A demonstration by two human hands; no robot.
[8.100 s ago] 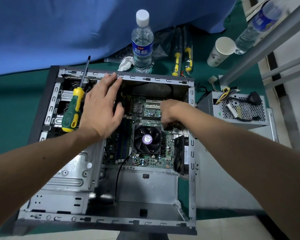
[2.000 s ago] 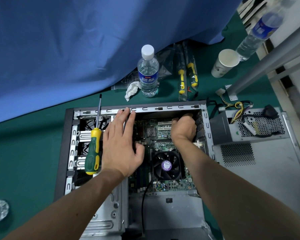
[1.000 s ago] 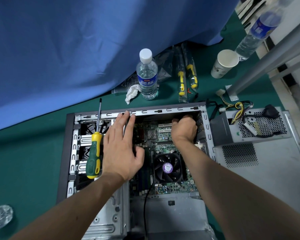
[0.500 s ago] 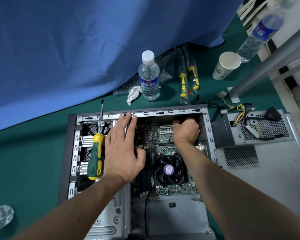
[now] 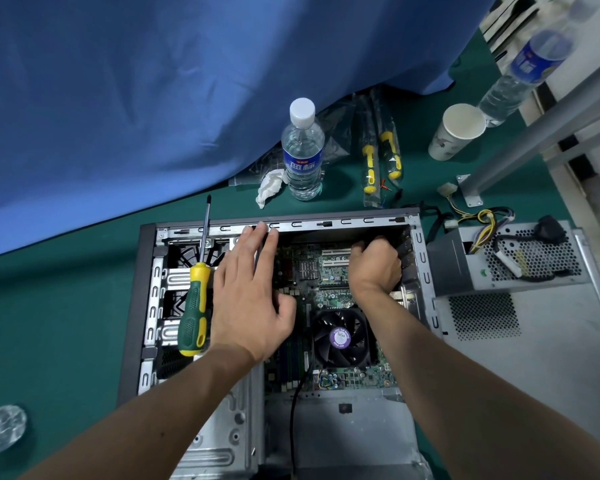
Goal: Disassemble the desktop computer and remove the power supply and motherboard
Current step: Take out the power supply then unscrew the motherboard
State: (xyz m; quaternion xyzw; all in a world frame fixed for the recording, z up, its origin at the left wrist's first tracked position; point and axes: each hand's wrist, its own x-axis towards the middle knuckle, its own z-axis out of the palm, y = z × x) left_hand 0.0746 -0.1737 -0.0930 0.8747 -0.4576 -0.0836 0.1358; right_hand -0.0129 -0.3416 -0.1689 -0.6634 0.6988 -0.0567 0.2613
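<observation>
Motherboard, green circuit board (image 5: 329,271), remains seated in grey steel case (image 5: 149,292). Right hand (image 5: 374,268) has shifted to the rear corner, fist closed, contents indeterminate; left hand (image 5: 253,296) splayed flat. Extraction pending.

place: probably repair workbench | cues: green mat (image 5: 49,306); spare screwdrivers (image 5: 378,164); blue drape (image 5: 136,98)

The right hand (image 5: 373,268) curls up, so its fingertips are hidden. Under the left hand (image 5: 248,299), some motherboard (image 5: 329,271) is hidden.
</observation>
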